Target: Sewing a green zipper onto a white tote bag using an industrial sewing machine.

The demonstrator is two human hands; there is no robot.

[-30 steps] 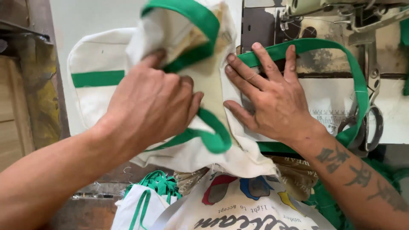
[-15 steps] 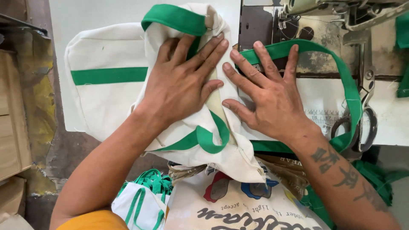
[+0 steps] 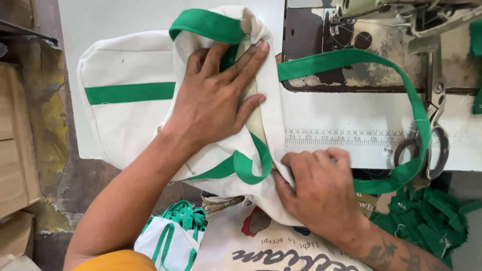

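Cream tote bag [image 3: 125, 120] with green strap [image 3: 401, 100] on white worktop [image 3: 351, 115], left hand [image 3: 213, 100] pressed flat on it, fingers spread, right hand [image 3: 321, 193] pinching its lower edge, scissors [image 3: 427, 145] nearby.

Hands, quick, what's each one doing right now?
Left hand: open, pressed flat on the cloth bag.
Right hand: curled, pinching the bag's lower edge.
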